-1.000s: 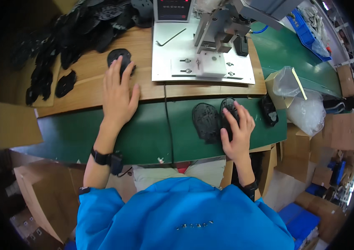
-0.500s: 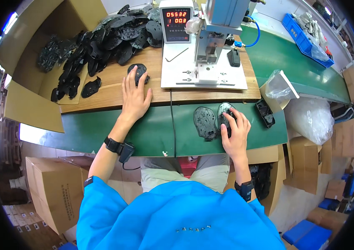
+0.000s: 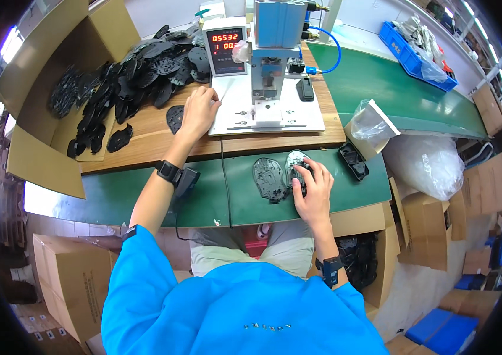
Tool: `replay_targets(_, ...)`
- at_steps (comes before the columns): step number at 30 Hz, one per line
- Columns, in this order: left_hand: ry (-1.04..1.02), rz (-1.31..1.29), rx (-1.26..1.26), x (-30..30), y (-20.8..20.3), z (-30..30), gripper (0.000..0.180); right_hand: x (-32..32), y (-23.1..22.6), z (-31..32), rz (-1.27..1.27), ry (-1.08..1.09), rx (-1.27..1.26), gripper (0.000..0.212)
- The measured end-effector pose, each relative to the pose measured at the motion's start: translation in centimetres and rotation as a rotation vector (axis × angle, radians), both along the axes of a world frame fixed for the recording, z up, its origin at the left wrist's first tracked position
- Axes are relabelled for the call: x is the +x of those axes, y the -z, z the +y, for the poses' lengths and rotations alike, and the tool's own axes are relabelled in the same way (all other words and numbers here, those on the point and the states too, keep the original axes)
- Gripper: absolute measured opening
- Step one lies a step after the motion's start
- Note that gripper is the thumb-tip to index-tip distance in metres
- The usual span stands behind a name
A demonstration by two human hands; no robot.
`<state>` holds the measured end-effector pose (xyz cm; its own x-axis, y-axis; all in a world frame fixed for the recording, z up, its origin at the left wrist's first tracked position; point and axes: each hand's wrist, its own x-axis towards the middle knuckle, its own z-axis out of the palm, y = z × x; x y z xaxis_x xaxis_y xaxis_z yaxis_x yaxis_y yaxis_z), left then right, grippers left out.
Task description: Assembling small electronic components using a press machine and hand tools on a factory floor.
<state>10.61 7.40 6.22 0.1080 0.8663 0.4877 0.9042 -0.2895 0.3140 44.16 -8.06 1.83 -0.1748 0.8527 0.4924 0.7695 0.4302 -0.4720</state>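
My left hand [image 3: 199, 112] is at the left edge of the press's white base plate [image 3: 295, 121], fingers bent and drawn together. Whatever is in them is hidden. Just left of that wrist, a black oval mouse shell [image 3: 174, 118] lies on the wooden board. On the green bench, my right hand [image 3: 315, 192] grips another black mouse shell [image 3: 296, 160], its thumb and bent fingers on the part. Left of it, almost touching, lies a similar shell [image 3: 269, 179] with its ribbed inside facing up.
A bench press [image 3: 277, 29] with a red-digit counter [image 3: 226, 47] stands on the board. Black shells [image 3: 162, 65] spill from an open carton [image 3: 44, 168] at left. A black tray-shaped part [image 3: 353, 161], a bag-lined box [image 3: 375, 127] and a blue crate [image 3: 407, 50] are at right.
My left hand has left the mouse shell on the board and moved right to the base plate, its fingers now bunched. My right hand stays on its shell. The view has shifted slightly.
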Motion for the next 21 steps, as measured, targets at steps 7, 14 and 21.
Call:
replay_targets(7,0.039,-0.402,-0.015,-0.1,0.0,-0.7,0.016,0.1,-0.5,-0.2,0.003,0.002,-0.005,0.028)
replay_targets(14,0.037,-0.804,-0.034,-2.3,3.0,-2.8,0.016,-0.1,0.0,0.0,0.057,0.014,0.010,0.021)
replay_targets(21,0.185,-0.641,0.086,-0.2,0.8,-4.9,0.015,-0.1,-0.3,0.2,0.042,0.020,0.011,0.021)
